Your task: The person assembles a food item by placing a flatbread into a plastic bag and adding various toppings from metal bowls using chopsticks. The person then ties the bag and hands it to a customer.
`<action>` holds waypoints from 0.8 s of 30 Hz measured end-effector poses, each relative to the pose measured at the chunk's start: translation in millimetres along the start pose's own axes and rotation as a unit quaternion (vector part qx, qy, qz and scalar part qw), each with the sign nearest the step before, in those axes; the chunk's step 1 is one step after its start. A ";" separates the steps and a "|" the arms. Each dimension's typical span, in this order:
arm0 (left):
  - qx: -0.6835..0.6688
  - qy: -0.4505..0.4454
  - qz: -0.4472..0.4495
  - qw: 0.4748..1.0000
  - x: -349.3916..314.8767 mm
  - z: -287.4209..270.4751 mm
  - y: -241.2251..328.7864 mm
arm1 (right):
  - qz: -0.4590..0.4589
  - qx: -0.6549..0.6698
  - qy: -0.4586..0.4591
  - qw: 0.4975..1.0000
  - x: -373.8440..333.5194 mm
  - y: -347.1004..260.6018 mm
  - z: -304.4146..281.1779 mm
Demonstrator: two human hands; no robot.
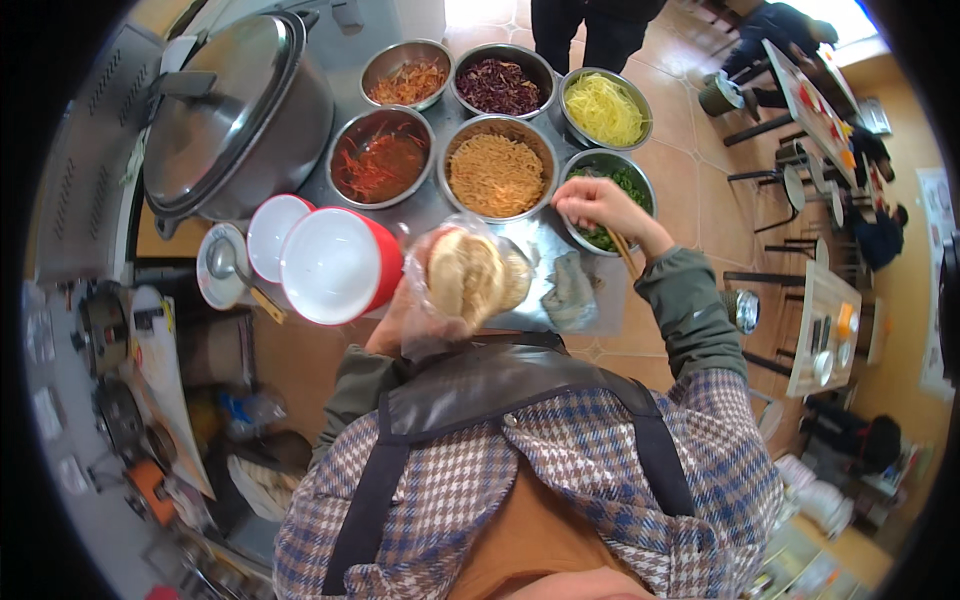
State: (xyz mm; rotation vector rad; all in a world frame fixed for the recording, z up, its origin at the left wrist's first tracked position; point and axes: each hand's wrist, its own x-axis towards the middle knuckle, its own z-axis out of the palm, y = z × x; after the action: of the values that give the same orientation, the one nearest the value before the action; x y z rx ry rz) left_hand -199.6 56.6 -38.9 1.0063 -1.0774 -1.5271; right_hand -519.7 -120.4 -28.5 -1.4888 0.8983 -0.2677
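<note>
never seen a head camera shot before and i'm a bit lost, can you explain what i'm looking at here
There is no machine here: these are a person's own two bare hands. The one picture comes from a wide fisheye camera on that person's head, looking down, so edges bend and their plaid sleeves and dark apron fill the bottom.

On the metal table stand six steel bowls of food, mostly shredded: orange, purple, yellow, red, tan and a leafy green. To the left are a large lidded pot and a red bowl, white inside.

The left hand holds bread in a clear plastic bag. The right hand, by the greens, grips thin wooden sticks, probably chopsticks.
</note>
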 end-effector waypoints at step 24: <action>0.063 0.187 0.105 0.975 66.2 110.5 -75.7 | -0.278 -0.388 0.067 0.876 -81.9 72.3 -51.6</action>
State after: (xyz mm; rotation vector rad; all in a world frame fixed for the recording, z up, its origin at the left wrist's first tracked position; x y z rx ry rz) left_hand -335.5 18.6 -88.2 1.1709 -0.9835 -1.0566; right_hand -634.1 -95.5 -58.4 -2.5098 0.6860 -0.4654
